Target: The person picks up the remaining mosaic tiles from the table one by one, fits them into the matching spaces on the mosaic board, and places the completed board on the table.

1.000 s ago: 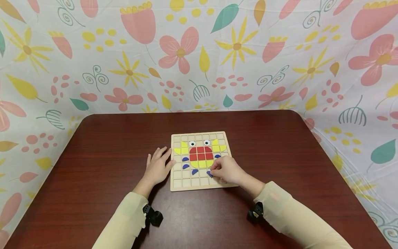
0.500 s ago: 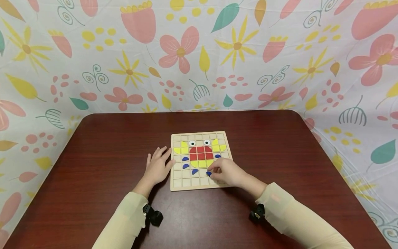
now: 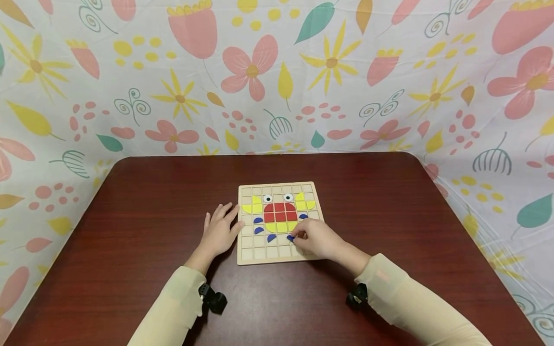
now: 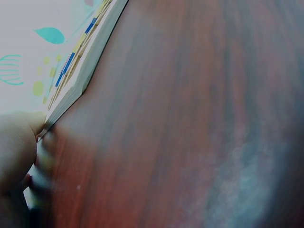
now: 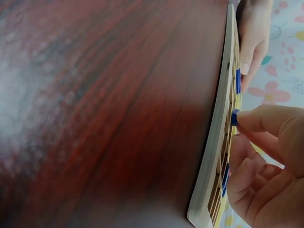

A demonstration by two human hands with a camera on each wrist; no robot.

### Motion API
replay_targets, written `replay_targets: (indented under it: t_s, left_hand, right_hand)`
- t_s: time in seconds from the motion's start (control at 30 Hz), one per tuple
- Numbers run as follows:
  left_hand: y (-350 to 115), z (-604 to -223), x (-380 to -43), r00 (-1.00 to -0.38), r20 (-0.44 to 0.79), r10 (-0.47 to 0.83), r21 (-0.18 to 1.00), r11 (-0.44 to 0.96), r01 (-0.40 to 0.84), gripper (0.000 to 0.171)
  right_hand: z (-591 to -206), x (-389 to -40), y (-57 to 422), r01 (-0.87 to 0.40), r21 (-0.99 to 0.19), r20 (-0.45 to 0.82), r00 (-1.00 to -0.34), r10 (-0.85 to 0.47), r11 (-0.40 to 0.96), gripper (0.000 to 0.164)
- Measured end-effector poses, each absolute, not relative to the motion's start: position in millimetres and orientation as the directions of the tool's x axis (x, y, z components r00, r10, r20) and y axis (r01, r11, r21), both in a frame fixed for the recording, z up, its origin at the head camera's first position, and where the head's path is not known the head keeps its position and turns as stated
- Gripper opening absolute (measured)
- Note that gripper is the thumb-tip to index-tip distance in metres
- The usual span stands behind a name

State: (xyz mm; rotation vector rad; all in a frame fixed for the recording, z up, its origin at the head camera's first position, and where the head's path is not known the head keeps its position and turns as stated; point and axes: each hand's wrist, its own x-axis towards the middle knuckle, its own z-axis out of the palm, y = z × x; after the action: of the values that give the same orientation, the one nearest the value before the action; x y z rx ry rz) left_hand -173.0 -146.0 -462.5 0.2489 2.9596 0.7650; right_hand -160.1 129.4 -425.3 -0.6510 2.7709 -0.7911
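A square wooden grid board [image 3: 255, 254] lies on the table, filled in part with red tiles [image 3: 280, 212], yellow tiles [image 3: 281, 227], two eye tiles [image 3: 288, 197] and several blue half-round tiles [image 3: 271, 238]. My right hand [image 3: 318, 238] pinches a blue half-round tile [image 3: 290, 238] between thumb and fingertips at a lower cell. In the right wrist view this blue tile [image 5: 234, 118] stands at the board's surface under the fingertips. My left hand [image 3: 220, 231] rests at the board's left edge with fingers spread, its thumb on the rim. The right hand hides the board's lower right cells.
The dark red-brown table [image 3: 173, 182] surrounds the board. Behind it and along both sides hangs a white cloth [image 3: 277, 72] with flowers and leaves. A black wrist camera [image 3: 214, 300] sits on the left wrist, another camera [image 3: 357, 295] on the right.
My right hand has shifted slightly left, and the blue tile in its fingers has turned and moved a little up into line with the cell. My left hand has stayed put.
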Motion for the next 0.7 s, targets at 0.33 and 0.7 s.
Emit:
replay_targets:
  t_s: [0.33, 0.7]
  left_hand:
    - [-145.1, -461.5, -173.0, -0.985, -0.032, 0.171, 0.491, 0.861, 0.134, 0.057]
    - [-145.2, -460.9, -172.0, -0.984, -0.035, 0.173, 0.493, 0.860, 0.134, 0.058]
  right_hand:
    - [-426.5, -161.3, 130.1, -0.413, -0.540, -0.017, -0.866, -0.500, 0.734, 0.015]
    - [-426.1, -160.7, 128.0, -0.472, -0.499, 0.007, -0.841, -0.542, 0.727, 0.019]
